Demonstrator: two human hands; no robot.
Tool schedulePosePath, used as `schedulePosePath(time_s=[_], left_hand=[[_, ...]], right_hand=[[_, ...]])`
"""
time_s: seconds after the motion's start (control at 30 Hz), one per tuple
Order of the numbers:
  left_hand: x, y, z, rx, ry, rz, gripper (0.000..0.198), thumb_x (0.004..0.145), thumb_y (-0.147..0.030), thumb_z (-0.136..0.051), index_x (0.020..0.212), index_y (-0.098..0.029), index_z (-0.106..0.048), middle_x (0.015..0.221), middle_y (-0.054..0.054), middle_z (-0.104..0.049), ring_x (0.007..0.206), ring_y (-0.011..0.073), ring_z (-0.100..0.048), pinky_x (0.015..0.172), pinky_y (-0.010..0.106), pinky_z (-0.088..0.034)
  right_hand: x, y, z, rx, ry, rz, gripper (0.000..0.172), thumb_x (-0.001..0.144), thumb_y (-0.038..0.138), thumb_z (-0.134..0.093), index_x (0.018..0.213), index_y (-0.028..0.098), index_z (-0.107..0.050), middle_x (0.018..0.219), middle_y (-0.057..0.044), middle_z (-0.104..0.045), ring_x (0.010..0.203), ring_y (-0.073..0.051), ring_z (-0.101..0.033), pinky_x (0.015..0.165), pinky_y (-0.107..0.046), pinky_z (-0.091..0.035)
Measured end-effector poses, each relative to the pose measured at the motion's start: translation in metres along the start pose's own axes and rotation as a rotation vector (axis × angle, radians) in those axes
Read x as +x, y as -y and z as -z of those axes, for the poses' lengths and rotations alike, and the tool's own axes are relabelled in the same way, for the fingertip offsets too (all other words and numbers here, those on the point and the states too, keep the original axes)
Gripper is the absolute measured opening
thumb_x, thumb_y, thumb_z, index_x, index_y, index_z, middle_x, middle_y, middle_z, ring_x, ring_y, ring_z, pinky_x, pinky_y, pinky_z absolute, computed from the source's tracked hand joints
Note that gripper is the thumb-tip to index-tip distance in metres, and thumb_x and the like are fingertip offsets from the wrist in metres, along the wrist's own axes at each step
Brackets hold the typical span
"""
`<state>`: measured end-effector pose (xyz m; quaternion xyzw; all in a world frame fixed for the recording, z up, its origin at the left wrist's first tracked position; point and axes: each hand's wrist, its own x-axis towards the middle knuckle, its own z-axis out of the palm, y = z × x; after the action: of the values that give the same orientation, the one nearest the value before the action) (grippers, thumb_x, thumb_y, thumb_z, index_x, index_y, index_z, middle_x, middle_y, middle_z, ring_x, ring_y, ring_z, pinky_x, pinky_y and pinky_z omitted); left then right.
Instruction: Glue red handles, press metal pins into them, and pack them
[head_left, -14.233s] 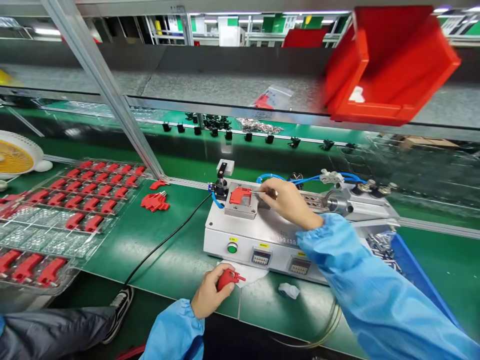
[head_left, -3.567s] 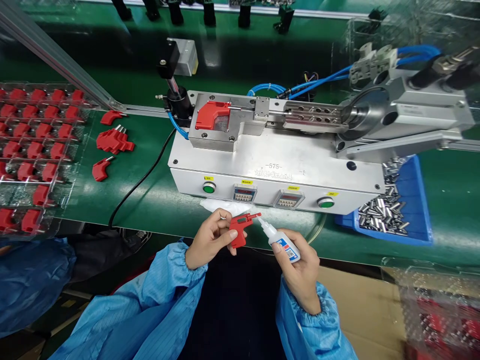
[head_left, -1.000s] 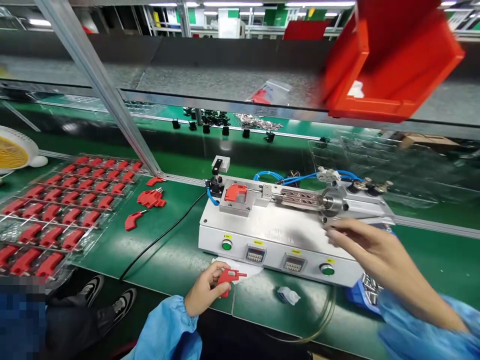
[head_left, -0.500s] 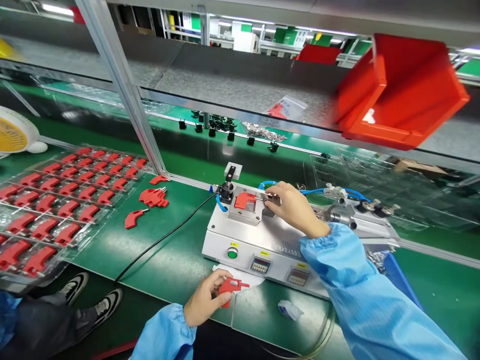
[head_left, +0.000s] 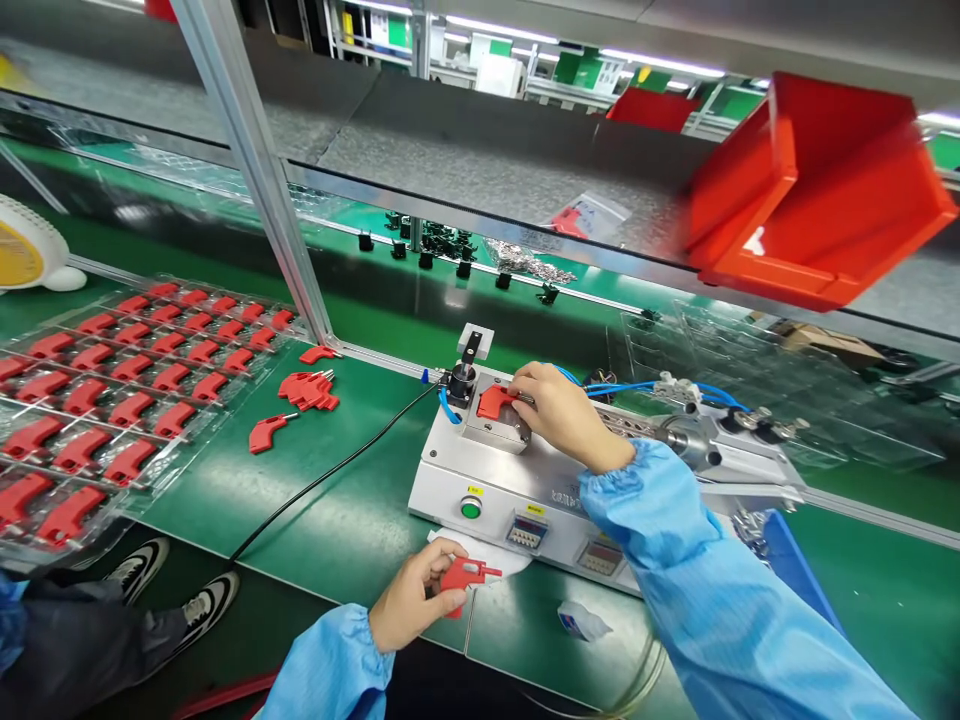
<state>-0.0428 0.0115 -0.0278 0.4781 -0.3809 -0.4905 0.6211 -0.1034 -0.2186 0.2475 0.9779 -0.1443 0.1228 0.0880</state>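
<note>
My left hand [head_left: 416,598] pinches a red pistol-shaped plastic part [head_left: 463,574] in front of the bench machine, its thin red tip pointing right. Above the machine's metal fixture block [head_left: 495,432], my right hand [head_left: 559,412] has its fingers closed at the right end of another red pistol-shaped part [head_left: 495,402]. A bit of metal shows between those fingers; they hide the rest of that end. The machine [head_left: 450,482] has a green button [head_left: 471,508] and small counters on its front. Left of it lie several loose red parts [head_left: 307,390] with metal rods.
Clear trays [head_left: 172,460] of red parts cover the left side. A small white bottle [head_left: 582,622] lies near the front edge. A black cable [head_left: 337,465] crosses the bench. Overhead, a shelf holds a red bin [head_left: 847,200]. Another person's shoes [head_left: 208,610] show lower left.
My right hand has moved left over the fixture, and the red part there now looks shifted and turned. My left hand stays nearly still with its part. The view has shifted slightly.
</note>
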Motion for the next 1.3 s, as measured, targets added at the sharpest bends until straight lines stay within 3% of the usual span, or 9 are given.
schedulePosePath(time_s=[0.17,0.3,0.43,0.53,0.63,0.83,0.97,1.13,1.3], left_hand=[[-0.001,-0.003,0.002,0.036,0.012,-0.020,0.050,0.082,-0.058,-0.082,0.105,-0.019,-0.061,0.085,0.003,-0.068,0.070,0.0128,-0.054,0.065,0.024,-0.044],[-0.001,-0.006,0.001,0.086,0.007,-0.017,0.047,0.084,-0.058,-0.079,0.104,-0.018,-0.062,0.086,0.003,-0.067,0.072,0.0131,-0.054,0.066,0.024,-0.044],[-0.006,-0.011,-0.005,0.114,-0.046,-0.022,0.043,0.086,-0.056,-0.077,0.101,-0.019,-0.063,0.085,0.003,-0.068,0.075,0.0151,-0.058,0.069,0.025,-0.047],[-0.014,-0.026,-0.009,0.123,-0.104,-0.002,0.040,0.088,-0.056,-0.075,0.098,-0.019,-0.063,0.086,0.004,-0.070,0.077,0.0173,-0.062,0.068,0.026,-0.049],[-0.016,-0.063,-0.009,0.175,-0.122,-0.049,0.036,0.091,-0.053,-0.072,0.102,-0.019,-0.065,0.092,0.006,-0.073,0.078,0.0180,-0.065,0.067,0.026,-0.049],[0.050,-0.183,-0.005,0.652,-0.261,-0.483,0.025,0.103,-0.039,-0.055,0.114,-0.019,-0.064,0.084,0.002,-0.069,0.074,0.0169,-0.064,0.072,0.028,-0.049],[0.115,-0.234,-0.009,1.144,-0.347,-0.615,0.017,0.104,-0.026,-0.049,0.108,-0.019,-0.064,0.094,0.004,-0.070,0.085,0.0197,-0.066,0.077,0.030,-0.049],[0.145,-0.243,-0.019,1.561,-0.359,-0.407,0.018,0.103,-0.030,-0.055,0.103,-0.018,-0.069,0.108,0.008,-0.065,0.079,0.0199,-0.068,0.071,0.031,-0.049],[0.133,-0.227,-0.023,1.683,-0.398,-0.474,0.023,0.104,-0.028,-0.052,0.104,-0.018,-0.073,0.116,0.011,-0.063,0.090,0.0227,-0.067,0.068,0.033,-0.049]], right_hand=[[0.022,0.006,0.003,-0.075,0.111,0.012,0.012,0.091,0.006,-0.065,0.092,0.014,-0.073,0.115,-0.014,-0.067,0.100,-0.027,-0.060,0.082,-0.037,-0.047],[0.018,-0.001,0.026,0.132,-0.110,-0.026,0.007,0.095,0.012,-0.061,0.095,0.016,-0.067,0.113,-0.013,-0.066,0.101,-0.025,-0.060,0.087,-0.037,-0.048],[-0.025,-0.011,0.048,0.260,-0.294,-0.023,0.007,0.097,0.021,-0.057,0.097,0.018,-0.063,0.108,-0.010,-0.066,0.098,-0.024,-0.063,0.086,-0.035,-0.049],[-0.074,-0.019,0.039,0.214,-0.180,-0.032,0.010,0.098,0.024,-0.055,0.094,0.020,-0.063,0.103,-0.009,-0.068,0.091,-0.024,-0.065,0.077,-0.034,-0.051],[-0.116,-0.026,0.012,0.134,-0.086,-0.103,0.013,0.098,0.022,-0.052,0.095,0.021,-0.065,0.102,-0.009,-0.070,0.092,-0.025,-0.068,0.075,-0.036,-0.053],[-0.151,-0.021,-0.015,0.036,-0.197,-0.205,0.021,0.100,0.029,-0.051,0.111,0.021,-0.067,0.108,-0.011,-0.072,0.096,-0.029,-0.070,0.076,-0.040,-0.057],[-0.176,-0.002,-0.008,0.175,-0.357,-0.215,0.025,0.105,0.037,-0.047,0.110,0.022,-0.068,0.110,-0.013,-0.072,0.101,-0.029,-0.071,0.084,-0.042,-0.059],[-0.222,0.017,-0.011,0.354,-0.504,-0.296,0.021,0.105,0.038,-0.053,0.105,0.025,-0.069,0.111,-0.010,-0.073,0.099,-0.026,-0.073,0.088,-0.039,-0.061],[-0.265,0.023,-0.028,0.425,-0.569,-0.389,0.018,0.103,0.040,-0.056,0.103,0.027,-0.070,0.107,-0.009,-0.074,0.095,-0.027,-0.074,0.085,-0.040,-0.061]])
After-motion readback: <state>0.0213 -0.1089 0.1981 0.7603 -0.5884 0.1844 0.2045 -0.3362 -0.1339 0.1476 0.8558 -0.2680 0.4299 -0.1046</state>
